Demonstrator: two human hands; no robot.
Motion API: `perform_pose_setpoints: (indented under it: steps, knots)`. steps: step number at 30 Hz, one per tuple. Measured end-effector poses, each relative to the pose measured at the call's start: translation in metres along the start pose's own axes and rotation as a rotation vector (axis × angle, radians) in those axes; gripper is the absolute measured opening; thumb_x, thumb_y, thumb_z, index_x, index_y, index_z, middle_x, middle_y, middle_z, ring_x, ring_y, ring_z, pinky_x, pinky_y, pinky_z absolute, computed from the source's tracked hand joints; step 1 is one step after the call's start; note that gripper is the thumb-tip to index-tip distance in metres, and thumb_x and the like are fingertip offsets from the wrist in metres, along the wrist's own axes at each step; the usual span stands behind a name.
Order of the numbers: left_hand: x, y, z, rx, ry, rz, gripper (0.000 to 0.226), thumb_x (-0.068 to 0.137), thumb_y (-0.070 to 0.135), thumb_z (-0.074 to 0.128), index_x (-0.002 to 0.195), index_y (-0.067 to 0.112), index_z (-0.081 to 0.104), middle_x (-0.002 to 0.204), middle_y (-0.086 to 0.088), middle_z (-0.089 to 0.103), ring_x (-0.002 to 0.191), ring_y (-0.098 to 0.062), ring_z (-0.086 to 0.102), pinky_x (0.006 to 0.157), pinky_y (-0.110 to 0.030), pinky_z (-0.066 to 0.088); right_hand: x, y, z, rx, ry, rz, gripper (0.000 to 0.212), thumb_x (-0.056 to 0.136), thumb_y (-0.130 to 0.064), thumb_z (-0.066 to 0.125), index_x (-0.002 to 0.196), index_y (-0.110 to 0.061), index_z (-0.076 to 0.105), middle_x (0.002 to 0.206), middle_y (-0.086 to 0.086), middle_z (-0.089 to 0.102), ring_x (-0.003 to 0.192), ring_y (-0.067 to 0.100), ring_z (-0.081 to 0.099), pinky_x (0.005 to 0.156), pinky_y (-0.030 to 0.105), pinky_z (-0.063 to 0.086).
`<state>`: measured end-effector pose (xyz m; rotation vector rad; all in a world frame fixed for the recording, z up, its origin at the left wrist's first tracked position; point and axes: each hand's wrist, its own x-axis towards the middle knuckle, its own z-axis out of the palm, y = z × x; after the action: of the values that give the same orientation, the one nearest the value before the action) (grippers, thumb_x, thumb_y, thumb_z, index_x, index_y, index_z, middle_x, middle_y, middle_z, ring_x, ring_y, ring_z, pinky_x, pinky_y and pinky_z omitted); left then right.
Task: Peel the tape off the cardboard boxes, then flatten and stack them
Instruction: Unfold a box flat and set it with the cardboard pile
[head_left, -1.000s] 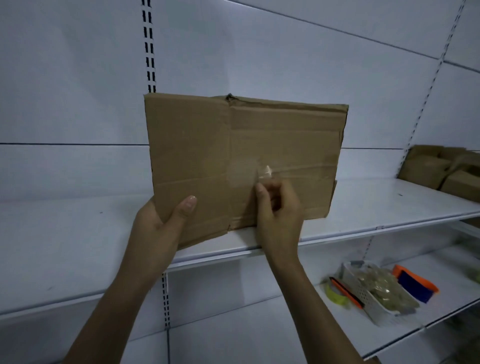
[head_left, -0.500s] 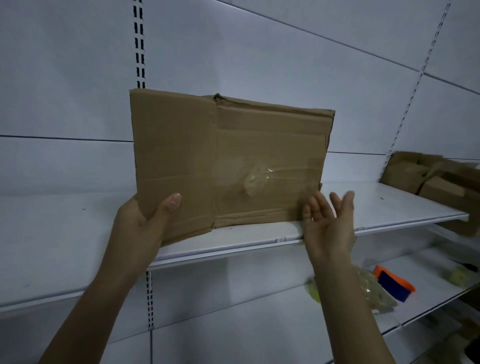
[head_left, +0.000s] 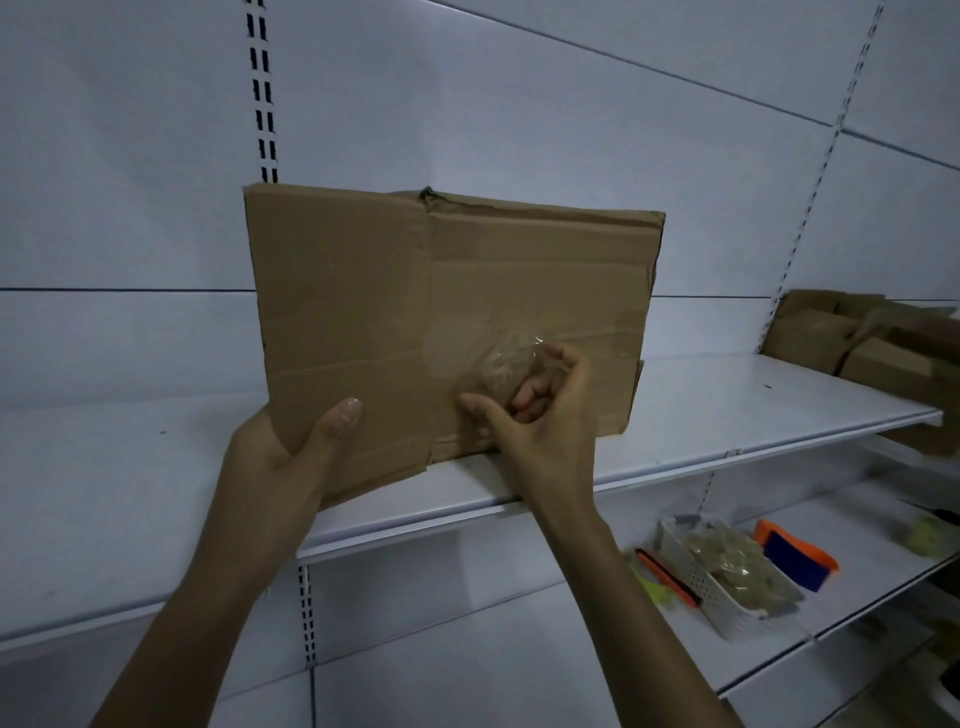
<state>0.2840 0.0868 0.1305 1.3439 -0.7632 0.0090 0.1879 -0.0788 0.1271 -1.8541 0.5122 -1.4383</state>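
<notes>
You hold a flattened cardboard box (head_left: 363, 312) upright, its lower edge standing on the white upper shelf (head_left: 727, 410) in front of the wall. Your left hand (head_left: 291, 452) grips the box at its lower left corner, thumb pressed flat on the near face and the other fingers hidden behind the board. A patch of clear tape (head_left: 462, 338) lies across the middle fold of the box, and part of it has lifted into a loose, wrinkled bulge. Your right hand (head_left: 545, 421) is at that bulge: the fingers are curled into the loose tape and show through it, while the thumb points left, apart from them, along the cardboard. Far right on the same shelf sits a pile of boxes (head_left: 852, 338), not flattened. On the lower shelf to the right stands a white slotted basket (head_left: 722, 608), filled with crumpled clear, brownish wads; what they are you cannot tell for sure. An orange-and-black tool (head_left: 667, 579) lies just left of the basket, and an orange-and-blue thing (head_left: 797, 564) lies just right of it.
</notes>
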Motion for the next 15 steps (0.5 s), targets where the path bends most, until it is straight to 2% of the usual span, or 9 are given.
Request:
perform_pose_setpoints:
  steps: [2, 4, 5, 7, 10, 12, 15]
  knots:
    - [0.001, 0.000, 0.000, 0.003, 0.001, -0.001, 0.031, 0.077, 0.040, 0.056, 0.107, 0.031, 0.054, 0.095, 0.020, 0.062, 0.072, 0.017, 0.060, 0.059, 0.001, 0.044, 0.002, 0.003, -0.003, 0.105, 0.053, 0.011, 0.046, 0.083, -0.028, 0.072, 0.123, -0.028, 0.050, 0.071, 0.005, 0.058, 0.063, 0.014, 0.055, 0.060, 0.028, 0.051]
    - [0.001, 0.000, 0.000, 0.005, 0.002, -0.002, 0.025, 0.077, 0.039, 0.057, 0.102, 0.035, 0.054, 0.091, 0.024, 0.063, 0.072, 0.017, 0.060, 0.059, 0.001, 0.044, 0.002, 0.004, -0.009, 0.244, 0.119, 0.041, 0.021, 0.095, -0.018, 0.058, 0.115, -0.023, 0.063, 0.065, 0.003, 0.059, 0.059, 0.012, 0.055, 0.056, 0.026, 0.049]
    - [0.001, 0.000, 0.001, 0.006, 0.002, -0.003, 0.021, 0.078, 0.038, 0.057, 0.099, 0.038, 0.054, 0.084, 0.027, 0.065, 0.072, 0.018, 0.060, 0.058, 0.001, 0.043, 0.003, 0.004, -0.012, 0.320, 0.160, 0.088, 0.018, 0.097, -0.013, 0.053, 0.109, -0.019, 0.066, 0.061, -0.001, 0.058, 0.056, 0.010, 0.054, 0.054, 0.024, 0.048]
    - [0.001, 0.001, 0.001, 0.018, 0.011, 0.002, 0.017, 0.081, 0.035, 0.057, 0.096, 0.039, 0.052, 0.078, 0.031, 0.064, 0.070, 0.021, 0.058, 0.057, 0.003, 0.041, 0.008, 0.003, -0.017, 0.519, 0.262, 0.231, 0.019, 0.100, -0.010, 0.047, 0.099, -0.014, 0.066, 0.055, -0.003, 0.058, 0.050, 0.009, 0.053, 0.052, 0.020, 0.047]
    - [0.003, 0.000, 0.002, 0.046, 0.049, 0.011, 0.023, 0.084, 0.034, 0.058, 0.105, 0.035, 0.050, 0.089, 0.026, 0.057, 0.070, 0.019, 0.057, 0.061, 0.000, 0.041, 0.016, 0.000, -0.020, 0.850, 0.406, 0.401, 0.020, 0.103, -0.014, 0.040, 0.097, -0.013, 0.059, 0.063, 0.001, 0.069, 0.055, 0.012, 0.064, 0.059, 0.023, 0.055]
    - [0.003, 0.001, 0.003, 0.059, 0.049, 0.009, 0.029, 0.083, 0.036, 0.058, 0.110, 0.034, 0.049, 0.091, 0.025, 0.056, 0.077, 0.012, 0.056, 0.068, -0.008, 0.040, 0.015, -0.001, -0.020, 0.912, 0.489, 0.401, 0.022, 0.104, -0.015, 0.037, 0.098, -0.012, 0.058, 0.071, 0.005, 0.073, 0.065, 0.016, 0.070, 0.067, 0.026, 0.058]
    - [0.002, 0.001, 0.002, 0.074, 0.046, 0.014, 0.033, 0.081, 0.038, 0.058, 0.113, 0.032, 0.049, 0.093, 0.019, 0.058, 0.083, 0.007, 0.053, 0.077, -0.017, 0.039, 0.014, -0.001, -0.017, 0.913, 0.616, 0.354, 0.024, 0.105, -0.016, 0.033, 0.097, -0.012, 0.056, 0.074, 0.007, 0.072, 0.069, 0.018, 0.071, 0.070, 0.027, 0.058]
